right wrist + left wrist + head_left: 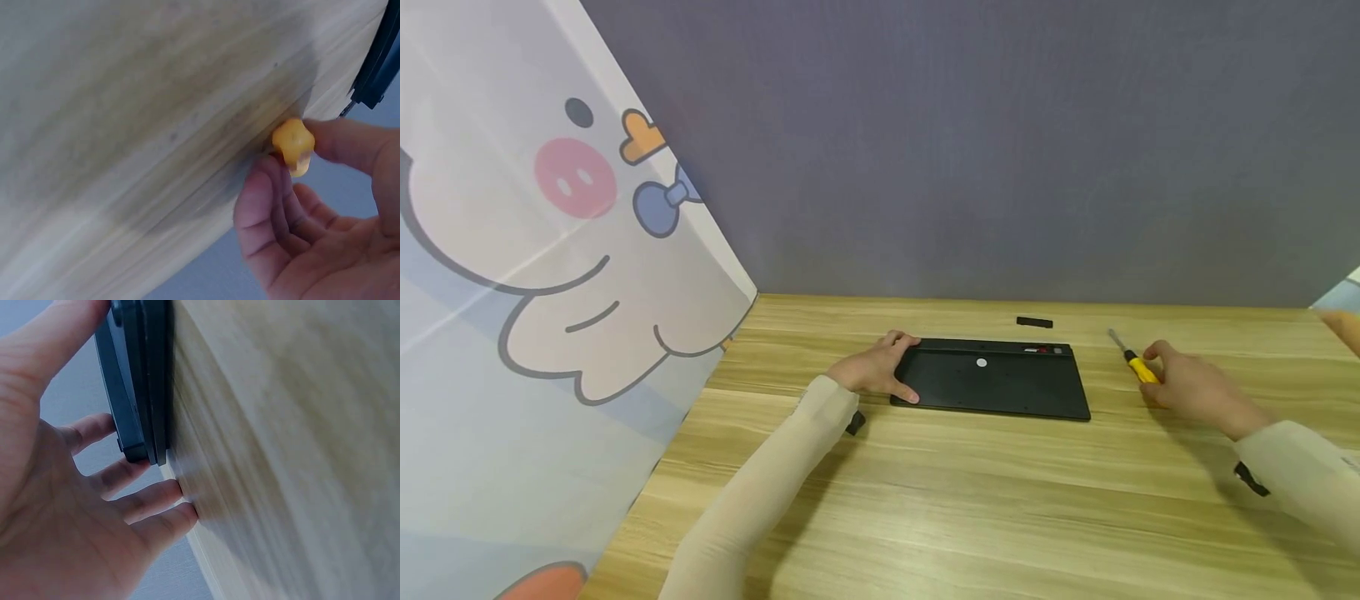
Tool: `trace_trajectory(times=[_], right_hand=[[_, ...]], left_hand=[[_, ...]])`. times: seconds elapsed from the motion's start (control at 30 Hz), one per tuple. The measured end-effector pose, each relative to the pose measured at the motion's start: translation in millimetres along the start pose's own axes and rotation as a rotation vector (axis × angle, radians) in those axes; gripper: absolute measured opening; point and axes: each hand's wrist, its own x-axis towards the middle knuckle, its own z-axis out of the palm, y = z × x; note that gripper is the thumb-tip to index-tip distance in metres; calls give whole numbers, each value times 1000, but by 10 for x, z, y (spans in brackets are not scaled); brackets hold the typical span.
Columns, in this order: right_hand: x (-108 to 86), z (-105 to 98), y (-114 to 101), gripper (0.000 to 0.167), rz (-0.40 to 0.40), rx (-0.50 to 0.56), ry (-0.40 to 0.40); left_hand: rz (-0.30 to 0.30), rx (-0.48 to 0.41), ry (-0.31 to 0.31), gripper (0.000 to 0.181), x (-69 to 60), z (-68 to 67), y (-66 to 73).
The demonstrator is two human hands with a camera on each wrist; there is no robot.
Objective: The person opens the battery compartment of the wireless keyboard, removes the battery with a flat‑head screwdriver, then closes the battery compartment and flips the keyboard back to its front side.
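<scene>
A slim black keyboard (1000,387) lies underside up on the wooden table, with an uncovered slot (1043,350) at its far right holding something red and white. My left hand (876,367) holds its left end, thumb at the near edge and fingers round the far corner. In the left wrist view, the lower fingertips (187,512) touch the tabletop. To the right of the keyboard, my right hand (1198,392) pinches the yellow handle of a screwdriver (1138,364) between thumb and fingers. Its metal tip points away to the far left. The right wrist view shows the handle's end (294,140).
A small flat black strip (1034,322), like a cover, lies behind the keyboard. A grey panel (1000,150) rises at the table's far edge. A cartoon-printed sheet (550,275) stands at the left. A blurred orange-brown shape (1343,329) shows at the right edge.
</scene>
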Motion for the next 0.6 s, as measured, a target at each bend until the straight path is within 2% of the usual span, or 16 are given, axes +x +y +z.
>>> trace_trajectory(times=[0.2, 0.43, 0.6], right_hand=[[-4, -30, -26, 52, -23, 28, 88], [32, -68, -133, 43, -101, -8, 240], [68, -89, -202, 41, -143, -24, 288]], left_hand=[[20, 2, 6, 105, 10, 0, -1], [14, 7, 5, 105, 12, -6, -3], [16, 2, 1, 105, 9, -6, -3]])
